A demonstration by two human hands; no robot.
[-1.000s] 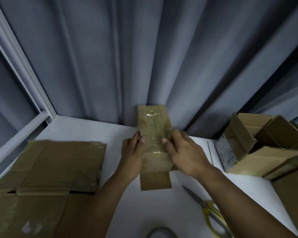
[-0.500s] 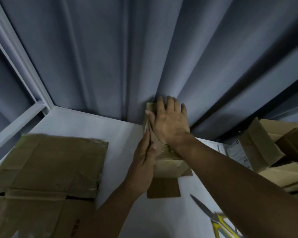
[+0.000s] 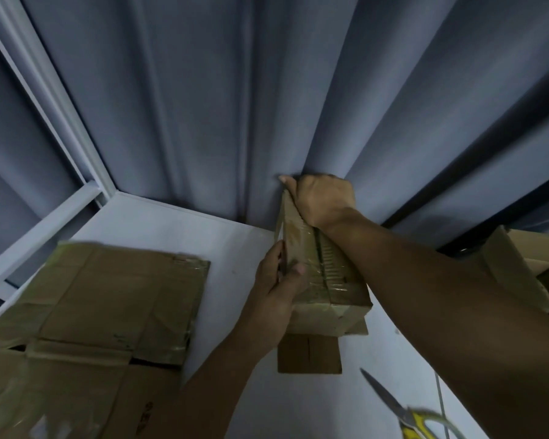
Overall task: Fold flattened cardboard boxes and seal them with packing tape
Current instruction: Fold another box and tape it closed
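Note:
A small folded cardboard box [image 3: 317, 280] with glossy tape along its top lies on the white table [image 3: 178, 229], its far end against the grey curtain. My left hand [image 3: 276, 289] grips its left side, thumb on the taped top. My right hand [image 3: 322, 198] curls over the box's far end, fingers hidden behind it. An open flap [image 3: 309, 353] lies flat on the table at the box's near end.
Flattened cardboard boxes [image 3: 108, 299] are stacked at the left. Yellow-handled scissors [image 3: 403, 413] lie at the lower right. Open cardboard boxes [image 3: 520, 267] stand at the right edge. A white frame [image 3: 45, 217] borders the table's left side.
My right hand has slid from the middle of the box top to its far end and curled over it. My left hand has shifted to grip the box's left side.

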